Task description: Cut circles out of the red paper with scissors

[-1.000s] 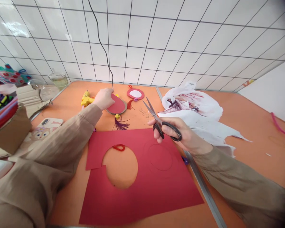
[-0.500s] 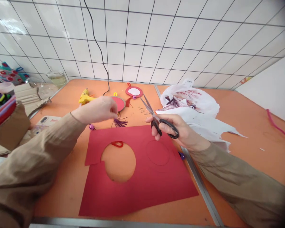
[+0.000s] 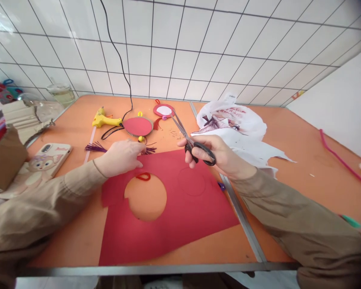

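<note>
Black-handled scissors are gripped in the closed right hand, blades nearly shut, long axis pointing toward the tabletop's far edge. The left hand lies loosely open, holding nothing, fingertips on the far edge of the red paper sheet at the near-middle. For a clean cut, the sheet is best pinned flat beside the drawn circle.

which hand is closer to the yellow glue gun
Left. The left hand rests on the red paper's top edge, just below-right of the glue gun. The right hand, holding scissors, is farther right.
</note>
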### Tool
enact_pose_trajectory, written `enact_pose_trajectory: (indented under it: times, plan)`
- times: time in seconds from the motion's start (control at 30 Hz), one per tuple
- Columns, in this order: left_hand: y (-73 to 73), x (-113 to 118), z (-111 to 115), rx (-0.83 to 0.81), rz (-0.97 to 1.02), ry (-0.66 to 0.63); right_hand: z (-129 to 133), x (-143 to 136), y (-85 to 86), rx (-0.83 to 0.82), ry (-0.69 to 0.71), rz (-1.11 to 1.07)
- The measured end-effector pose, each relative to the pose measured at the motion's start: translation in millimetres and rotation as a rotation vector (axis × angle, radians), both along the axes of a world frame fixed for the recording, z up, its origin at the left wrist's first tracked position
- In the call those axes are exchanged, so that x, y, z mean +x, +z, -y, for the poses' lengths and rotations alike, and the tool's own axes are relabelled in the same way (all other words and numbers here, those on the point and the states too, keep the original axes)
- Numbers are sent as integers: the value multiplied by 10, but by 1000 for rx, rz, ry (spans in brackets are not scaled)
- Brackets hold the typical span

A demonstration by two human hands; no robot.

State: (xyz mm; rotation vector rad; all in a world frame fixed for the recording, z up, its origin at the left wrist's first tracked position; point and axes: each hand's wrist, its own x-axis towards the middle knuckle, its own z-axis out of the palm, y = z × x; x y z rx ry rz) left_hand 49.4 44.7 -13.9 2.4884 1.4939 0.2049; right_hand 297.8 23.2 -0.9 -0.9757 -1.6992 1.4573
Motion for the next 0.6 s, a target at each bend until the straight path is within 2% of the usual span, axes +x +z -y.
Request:
enact_pose_trajectory:
  times: [0.13, 0.4, 0.6]
  plan:
    - [92, -5, -20, 59, -90, -75, -52, 57, 24, 91, -46, 10]
    - [536, 60, 65, 151, -3, -151, -181, 212, 70, 553, -118, 259]
    - [767, 248, 90, 245, -112, -196, -99, 213, 200, 737, -205, 383]
